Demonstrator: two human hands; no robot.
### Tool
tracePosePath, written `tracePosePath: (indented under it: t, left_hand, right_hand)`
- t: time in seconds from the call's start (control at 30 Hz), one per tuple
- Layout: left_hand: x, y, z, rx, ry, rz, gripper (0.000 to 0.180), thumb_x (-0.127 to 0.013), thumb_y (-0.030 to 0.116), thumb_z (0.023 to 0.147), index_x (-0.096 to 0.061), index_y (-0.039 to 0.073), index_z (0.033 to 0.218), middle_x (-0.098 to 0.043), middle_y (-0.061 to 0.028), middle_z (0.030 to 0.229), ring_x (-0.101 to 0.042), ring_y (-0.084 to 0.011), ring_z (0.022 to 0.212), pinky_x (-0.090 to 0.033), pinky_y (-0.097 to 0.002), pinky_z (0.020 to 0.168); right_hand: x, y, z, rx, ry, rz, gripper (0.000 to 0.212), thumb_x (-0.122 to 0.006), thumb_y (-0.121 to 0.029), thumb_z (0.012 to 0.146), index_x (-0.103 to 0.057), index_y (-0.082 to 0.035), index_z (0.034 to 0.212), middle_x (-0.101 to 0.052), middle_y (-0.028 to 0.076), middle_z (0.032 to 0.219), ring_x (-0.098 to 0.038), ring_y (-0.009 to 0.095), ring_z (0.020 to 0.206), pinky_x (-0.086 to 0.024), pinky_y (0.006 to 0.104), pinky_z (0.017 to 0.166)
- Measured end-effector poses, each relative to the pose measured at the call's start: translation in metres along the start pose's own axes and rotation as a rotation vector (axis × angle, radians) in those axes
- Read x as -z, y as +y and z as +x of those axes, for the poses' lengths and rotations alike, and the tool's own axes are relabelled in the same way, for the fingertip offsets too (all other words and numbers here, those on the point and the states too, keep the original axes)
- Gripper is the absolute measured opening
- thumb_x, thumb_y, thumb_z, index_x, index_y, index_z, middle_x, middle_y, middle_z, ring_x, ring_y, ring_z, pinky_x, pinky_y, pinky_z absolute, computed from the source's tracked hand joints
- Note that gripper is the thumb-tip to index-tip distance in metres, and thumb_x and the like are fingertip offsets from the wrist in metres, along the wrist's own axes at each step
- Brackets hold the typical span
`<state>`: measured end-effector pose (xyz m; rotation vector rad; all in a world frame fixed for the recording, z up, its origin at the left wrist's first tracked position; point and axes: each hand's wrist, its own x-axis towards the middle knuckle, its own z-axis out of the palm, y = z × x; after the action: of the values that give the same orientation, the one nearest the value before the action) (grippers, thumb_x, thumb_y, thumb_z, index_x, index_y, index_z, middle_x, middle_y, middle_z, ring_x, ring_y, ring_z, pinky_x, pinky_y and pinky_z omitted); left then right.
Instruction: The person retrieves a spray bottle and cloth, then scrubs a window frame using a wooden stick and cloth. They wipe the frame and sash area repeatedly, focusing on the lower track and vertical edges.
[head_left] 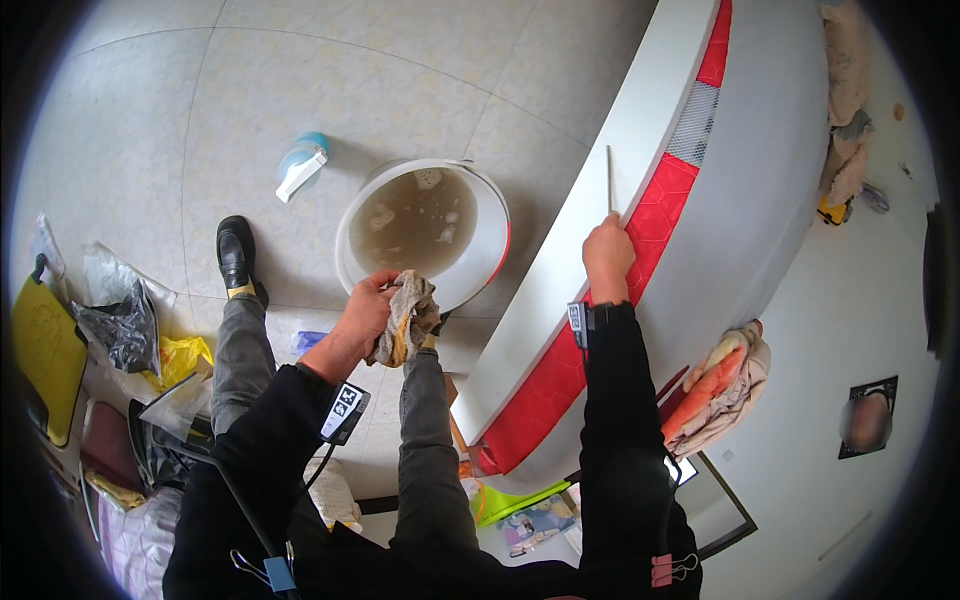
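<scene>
- At the far left, plastic bags (122, 325) lie on the floor; nothing shows them in use.
- Next, a spray bottle (301, 168) with a white trigger stands on the floor near the bucket, out of both hands.
- The left hand (362, 318) has its fingers closed on a crumpled, stained rag (406, 308), held up at the near rim of the bucket and well apart from the white panel.
- The pale bucket (490, 232) holds murky, brownish water (405, 225) with light patches on it. Together with the soiled rag, this suggests that the wet work is under way, though how much is finished cannot be told.
- The right hand (608, 258) has its fingers wrapped shut round a thin rod (609, 180), its free end pointing away over the white panel (655, 75). Whether the rod touches the panel is unclear.
- The white panel and its red padded band (662, 200) show no obvious marks from here; whether any part is left undone cannot be judged.
- Farther right, a bundled cloth (718, 392) lies apart from the hands.
</scene>
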<state>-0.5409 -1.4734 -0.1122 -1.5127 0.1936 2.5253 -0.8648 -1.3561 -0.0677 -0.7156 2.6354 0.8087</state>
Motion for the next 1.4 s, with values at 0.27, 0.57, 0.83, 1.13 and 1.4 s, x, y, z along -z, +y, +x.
tracePosePath:
  t: [0.27,0.57,0.83,1.13,1.4]
  left_hand:
    - [0.0,-0.003,-0.005,-0.036,0.054,0.034,0.021,-0.052,0.007,0.093,-0.056,-0.005,0.11,-0.066,-0.0116,0.09,-0.066,-0.0177,0.076,-0.056,-0.0311,0.068]
    - [-0.001,0.018,-0.012,-0.09,-0.04,0.014,0.021,-0.052,0.007,0.094,-0.056,-0.004,0.111,-0.065,-0.0098,0.091,-0.065,-0.0164,0.077,-0.055,-0.03,0.071]
    - [0.008,0.013,-0.028,-0.14,-0.047,0.091,0.021,-0.052,0.007,0.093,-0.058,-0.004,0.111,-0.065,-0.0095,0.092,-0.064,-0.015,0.078,-0.054,-0.029,0.072]
    - [0.028,0.05,-0.044,-0.049,-0.224,0.026,0.019,-0.055,0.006,0.092,-0.058,-0.001,0.11,-0.064,-0.0066,0.094,-0.063,-0.0153,0.081,-0.053,-0.0293,0.074]
    - [0.043,0.095,-0.042,0.047,-0.309,-0.114,0.018,-0.059,0.009,0.091,-0.058,-0.001,0.106,-0.064,-0.0069,0.09,-0.064,-0.0149,0.08,-0.054,-0.0288,0.073]
  right_hand:
    - [-0.028,-0.018,-0.048,0.09,-0.253,0.176,0.024,-0.049,-0.012,0.085,-0.057,-0.001,0.105,-0.066,0.022,0.085,-0.064,0.041,0.084,-0.05,0.0509,0.074]
    - [-0.007,0.008,-0.022,-0.012,-0.064,0.081,0.024,-0.049,-0.012,0.086,-0.054,-0.001,0.108,-0.066,0.023,0.086,-0.064,0.039,0.083,-0.05,0.0515,0.071]
    - [0.047,-0.022,0.024,0.401,0.299,0.646,0.029,-0.046,-0.01,0.093,-0.053,-0.004,0.12,-0.063,0.024,0.092,-0.062,0.041,0.085,-0.049,0.0465,0.072]
    - [0.133,-0.002,0.022,0.33,0.307,0.384,0.031,-0.045,-0.012,0.092,-0.052,-0.007,0.123,-0.065,0.021,0.09,-0.062,0.041,0.083,-0.05,0.0475,0.071]
    - [0.159,-0.017,0.106,0.143,0.257,0.083,0.025,-0.047,-0.013,0.088,-0.053,-0.007,0.112,-0.065,0.024,0.084,-0.062,0.043,0.078,-0.049,0.0513,0.068]
